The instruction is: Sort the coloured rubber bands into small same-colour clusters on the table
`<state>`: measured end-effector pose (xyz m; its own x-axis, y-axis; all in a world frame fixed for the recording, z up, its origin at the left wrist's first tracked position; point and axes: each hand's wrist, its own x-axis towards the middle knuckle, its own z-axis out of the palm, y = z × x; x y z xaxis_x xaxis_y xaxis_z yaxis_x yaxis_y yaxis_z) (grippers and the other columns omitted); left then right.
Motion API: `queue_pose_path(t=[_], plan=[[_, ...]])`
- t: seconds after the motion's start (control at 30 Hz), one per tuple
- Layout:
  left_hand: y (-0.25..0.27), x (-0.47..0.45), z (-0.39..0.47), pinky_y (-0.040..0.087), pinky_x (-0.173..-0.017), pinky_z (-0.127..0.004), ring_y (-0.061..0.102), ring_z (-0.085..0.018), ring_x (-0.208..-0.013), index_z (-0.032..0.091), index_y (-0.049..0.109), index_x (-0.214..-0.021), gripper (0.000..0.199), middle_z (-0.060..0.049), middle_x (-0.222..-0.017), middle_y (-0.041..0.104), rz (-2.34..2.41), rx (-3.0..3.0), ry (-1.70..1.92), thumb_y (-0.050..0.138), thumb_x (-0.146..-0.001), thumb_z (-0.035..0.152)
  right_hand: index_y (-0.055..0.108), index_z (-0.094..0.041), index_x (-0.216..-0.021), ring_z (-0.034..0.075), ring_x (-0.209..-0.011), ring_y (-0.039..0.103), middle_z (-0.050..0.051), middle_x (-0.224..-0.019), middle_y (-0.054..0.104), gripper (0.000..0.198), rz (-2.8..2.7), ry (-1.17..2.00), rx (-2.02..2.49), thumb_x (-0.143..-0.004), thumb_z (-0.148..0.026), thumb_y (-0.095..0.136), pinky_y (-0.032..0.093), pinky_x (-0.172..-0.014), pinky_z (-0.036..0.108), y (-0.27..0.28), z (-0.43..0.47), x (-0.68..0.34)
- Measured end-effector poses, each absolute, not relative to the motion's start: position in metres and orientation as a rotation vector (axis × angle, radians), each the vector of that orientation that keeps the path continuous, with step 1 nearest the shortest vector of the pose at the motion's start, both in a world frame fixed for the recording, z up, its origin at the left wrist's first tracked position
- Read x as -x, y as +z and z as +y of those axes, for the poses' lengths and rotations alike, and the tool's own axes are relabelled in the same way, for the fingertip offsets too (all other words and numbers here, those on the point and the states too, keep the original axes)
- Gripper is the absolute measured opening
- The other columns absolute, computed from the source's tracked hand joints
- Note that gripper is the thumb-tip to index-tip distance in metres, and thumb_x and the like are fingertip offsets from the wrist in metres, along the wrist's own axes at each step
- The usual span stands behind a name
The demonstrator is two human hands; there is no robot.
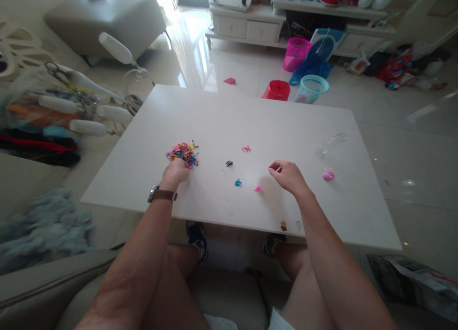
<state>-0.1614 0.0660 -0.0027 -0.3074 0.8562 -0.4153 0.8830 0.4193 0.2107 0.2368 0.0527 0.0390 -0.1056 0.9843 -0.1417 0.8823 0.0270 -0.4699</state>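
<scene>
So from where I'm standing, nearest are the sitting person's knees and a pair of dark shoes under the near edge of a white tabletop. Right by that edge there's a tiny yellow-and-dark piece with a small clear piece just beside it, too small to make out. A bit further in sits a little pink bunch of what look like bands, then a blue bunch to its left. As for the hands, the left hand, with a brown-strapped watch on its wrist, is down at the near side of a messy multicoloured pile of the same sort of bands; its fingertips are hidden, so I can't tell if it's gripping any. The right hand hangs over to the right of the pink bunch, thumb and fingers drawn in narrow, and I honestly can't tell whether anything's pinched there. A shiny pink round thing lies off to its right. Between the hands there's a black bunch, and a bit beyond it a red bunch. Past the far edge, on the floor, there's a red container beside a pale blue basket, with a pink basket behind them, then a white cabinet.
</scene>
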Motion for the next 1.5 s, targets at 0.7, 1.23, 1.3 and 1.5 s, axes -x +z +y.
queue_pose_path(t=[0.7, 1.23, 1.3, 1.5], plan=[[0.011, 0.159, 0.063, 0.052, -0.078, -0.031, 0.072, -0.027, -0.092, 0.019, 0.081, -0.092, 0.027, -0.008, -0.093, 0.079, 2.347, -1.392, 0.333, 0.071, -0.068, 0.018, 0.076, -0.023, -0.087, 0.018, -0.077, 0.067, 0.003, -0.086, 0.078, 0.019, -2.072, 0.676, 1.921, -0.087, -0.029, 0.059, 0.045, -0.073, 0.029, 0.039, 0.051, -0.232], [0.012, 0.158, 0.061, 0.05, -0.076, -0.031, 0.071, -0.025, -0.089, 0.019, 0.077, -0.093, 0.024, -0.006, -0.09, 0.078, 2.391, -1.439, 0.433, 0.076, -0.07, 0.021, 0.077, -0.023, -0.088, 0.018, -0.079, 0.068, 0.004, -0.088, 0.078, 0.019, -2.085, 0.716, 1.933, -0.088, -0.029, 0.059, 0.047, -0.074, 0.028, 0.043, 0.049, -0.228], [0.009, 0.159, 0.062, 0.051, -0.077, -0.031, 0.071, -0.026, -0.089, 0.019, 0.077, -0.094, 0.023, -0.007, -0.09, 0.078, 2.396, -1.444, 0.44, 0.075, -0.071, 0.021, 0.077, -0.023, -0.089, 0.018, -0.079, 0.068, 0.004, -0.088, 0.078, 0.019, -2.092, 0.713, 1.933, -0.088, -0.029, 0.059, 0.047, -0.074, 0.028, 0.042, 0.049, -0.228], [0.004, 0.16, 0.064, 0.052, -0.079, -0.032, 0.071, -0.026, -0.09, 0.02, 0.077, -0.093, 0.023, -0.006, -0.089, 0.078, 2.408, -1.43, 0.448, 0.075, -0.07, 0.021, 0.077, -0.023, -0.088, 0.018, -0.079, 0.068, 0.003, -0.088, 0.078, 0.019, -2.094, 0.715, 1.933, -0.088, -0.029, 0.059, 0.046, -0.073, 0.028, 0.041, 0.049, -0.228]])
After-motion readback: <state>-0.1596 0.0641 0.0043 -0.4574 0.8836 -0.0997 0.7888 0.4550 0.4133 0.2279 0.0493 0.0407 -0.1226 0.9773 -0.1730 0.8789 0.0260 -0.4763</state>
